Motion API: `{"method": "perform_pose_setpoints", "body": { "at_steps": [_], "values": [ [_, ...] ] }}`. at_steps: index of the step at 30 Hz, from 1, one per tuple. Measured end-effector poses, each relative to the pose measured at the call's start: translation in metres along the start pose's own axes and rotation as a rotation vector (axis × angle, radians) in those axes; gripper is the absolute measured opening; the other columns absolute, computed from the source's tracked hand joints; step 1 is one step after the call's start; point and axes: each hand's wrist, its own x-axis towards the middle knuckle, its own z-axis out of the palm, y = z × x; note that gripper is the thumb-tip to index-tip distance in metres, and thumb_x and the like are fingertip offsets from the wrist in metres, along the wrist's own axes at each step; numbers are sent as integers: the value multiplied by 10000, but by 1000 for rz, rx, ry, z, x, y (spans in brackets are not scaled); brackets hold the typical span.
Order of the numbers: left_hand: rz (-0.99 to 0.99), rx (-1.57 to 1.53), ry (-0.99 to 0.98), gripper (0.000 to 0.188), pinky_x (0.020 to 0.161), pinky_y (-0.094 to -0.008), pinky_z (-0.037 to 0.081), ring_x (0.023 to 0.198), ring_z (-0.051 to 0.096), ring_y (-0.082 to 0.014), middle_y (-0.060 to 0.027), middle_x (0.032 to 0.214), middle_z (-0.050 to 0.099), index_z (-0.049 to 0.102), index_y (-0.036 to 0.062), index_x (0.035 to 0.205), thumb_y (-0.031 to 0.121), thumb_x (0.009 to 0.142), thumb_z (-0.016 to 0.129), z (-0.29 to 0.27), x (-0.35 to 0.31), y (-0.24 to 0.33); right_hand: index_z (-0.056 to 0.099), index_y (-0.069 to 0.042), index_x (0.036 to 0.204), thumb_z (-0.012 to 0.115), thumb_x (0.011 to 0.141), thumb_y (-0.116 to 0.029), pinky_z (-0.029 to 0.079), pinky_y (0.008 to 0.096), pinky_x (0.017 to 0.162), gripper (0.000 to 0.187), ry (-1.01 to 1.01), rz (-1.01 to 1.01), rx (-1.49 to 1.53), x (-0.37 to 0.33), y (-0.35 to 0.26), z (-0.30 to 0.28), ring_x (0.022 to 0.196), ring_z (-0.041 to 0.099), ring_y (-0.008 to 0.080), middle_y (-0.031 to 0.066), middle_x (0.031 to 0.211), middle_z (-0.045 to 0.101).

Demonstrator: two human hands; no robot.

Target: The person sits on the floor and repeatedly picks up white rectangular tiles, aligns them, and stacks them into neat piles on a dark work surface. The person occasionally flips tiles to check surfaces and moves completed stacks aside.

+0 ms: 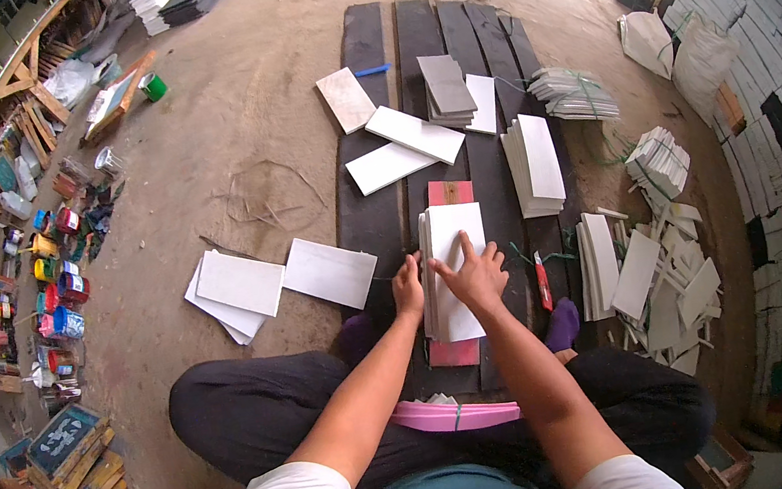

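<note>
A stack of white rectangular sheets (460,313) lies lengthwise in front of me, over a pink-red board (455,352) that shows at both ends. My left hand (407,288) is closed against the stack's left edge, fingers close together. On top of the stack rests my right hand (476,274), fingers spread, its thumb reaching toward the left edge. Beyond the stack, two loose white sheets (415,135) overlap. To the right lies a red cutter knife (543,280), by a green strand.
Dark planks (362,36) run under the work. More white stacks (534,165) and offcuts (686,291) lie at the right; loose sheets (329,272) lie left. A tied pink bundle (457,413) sits by my lap. Paint cans (69,323) line the far left.
</note>
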Motion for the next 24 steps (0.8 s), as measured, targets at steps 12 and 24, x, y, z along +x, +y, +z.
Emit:
{"method": "perform_pose_setpoints", "body": {
  "at_steps": [12,24],
  "values": [
    [-264,425,391,584,1026,-454,514,1175,674,-372,-217,1215,727,684,-21,1257,401,872,804,-18,163,6,571,-151,1475,765,819,-665,412,486,1109,856,7,-430,-78,187,-38,-38,1361,495,352,195,1439,546],
    [-492,680,479,759,1019,-481,507,1225,643,-397,-251,1306,665,622,-52,1276,507,815,845,-11,277,27,293,-110,1631,788,699,-750,139,554,1270,1234,-31,-662,-336,409,-103,91,1555,223,450,318,1608,344]
  ]
}}
